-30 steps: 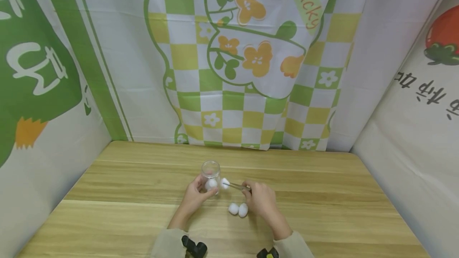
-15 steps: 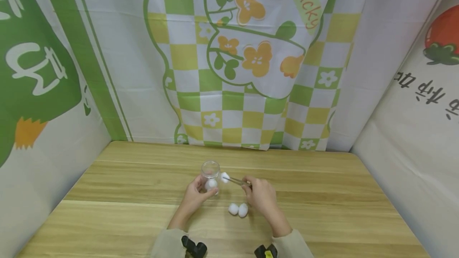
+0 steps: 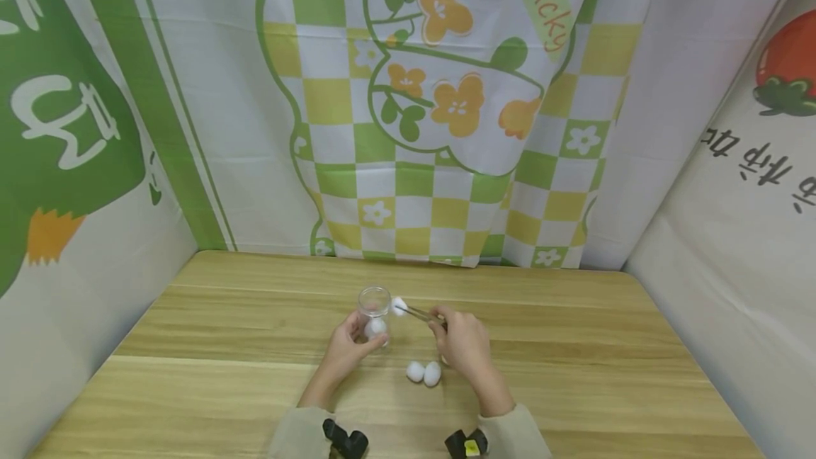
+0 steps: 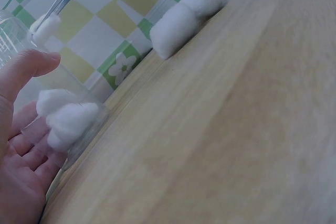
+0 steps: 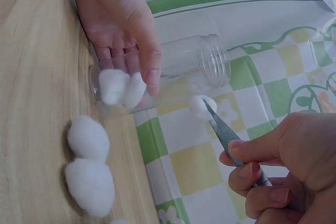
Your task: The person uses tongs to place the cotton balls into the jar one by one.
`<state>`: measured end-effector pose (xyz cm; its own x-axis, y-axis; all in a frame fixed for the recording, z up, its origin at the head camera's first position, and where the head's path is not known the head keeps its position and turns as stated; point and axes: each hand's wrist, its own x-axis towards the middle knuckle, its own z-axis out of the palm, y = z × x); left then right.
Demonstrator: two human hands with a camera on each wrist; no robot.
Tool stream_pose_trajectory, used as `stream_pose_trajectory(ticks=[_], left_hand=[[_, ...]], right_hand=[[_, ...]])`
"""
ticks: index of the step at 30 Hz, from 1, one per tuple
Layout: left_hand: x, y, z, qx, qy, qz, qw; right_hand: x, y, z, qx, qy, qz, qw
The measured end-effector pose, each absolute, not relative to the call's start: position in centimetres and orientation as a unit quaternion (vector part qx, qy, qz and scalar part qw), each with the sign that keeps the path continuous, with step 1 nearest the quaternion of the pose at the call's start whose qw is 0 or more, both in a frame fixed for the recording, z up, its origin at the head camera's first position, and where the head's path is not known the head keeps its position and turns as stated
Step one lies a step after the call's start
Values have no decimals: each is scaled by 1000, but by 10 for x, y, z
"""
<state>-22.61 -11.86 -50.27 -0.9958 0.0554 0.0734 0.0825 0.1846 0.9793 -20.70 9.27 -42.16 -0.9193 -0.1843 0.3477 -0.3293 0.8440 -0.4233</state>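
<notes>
My left hand [image 3: 349, 350] grips a clear jar [image 3: 374, 301] standing upright on the table, thumb on the near side and fingers round the far side. Inside, low down, lie white cotton balls [image 5: 116, 86]. Metal tweezers [image 5: 227, 136] are pinched between the thumb and fingers of my right hand [image 3: 464, 342]. Their tips hold one cotton ball [image 3: 399, 305] in the air, just right of the jar near its open mouth. Two more cotton balls [image 3: 423, 373] rest side by side on the table, in front of the jar and left of my right wrist.
The wooden table [image 3: 255, 317] runs back to a hanging cloth [image 3: 414, 232] with green and yellow checks. Printed cloth walls stand at left [image 3: 153, 261] and right [image 3: 714, 246]. At the right wrist view's lower edge, a bit of another white ball [image 5: 119, 222] shows.
My right hand has raised the tweezers and their cotton ball from beside the jar's body up to about its rim. The left hand and the jar have stayed put.
</notes>
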Motion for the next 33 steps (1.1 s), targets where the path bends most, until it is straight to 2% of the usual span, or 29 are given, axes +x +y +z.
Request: stream_pose_trajectory(ticks=[33], left_hand=[[-228,-117,-505,-43,-769,-637,15]], right_hand=[[-204,96,-412,132,-934,273,191]])
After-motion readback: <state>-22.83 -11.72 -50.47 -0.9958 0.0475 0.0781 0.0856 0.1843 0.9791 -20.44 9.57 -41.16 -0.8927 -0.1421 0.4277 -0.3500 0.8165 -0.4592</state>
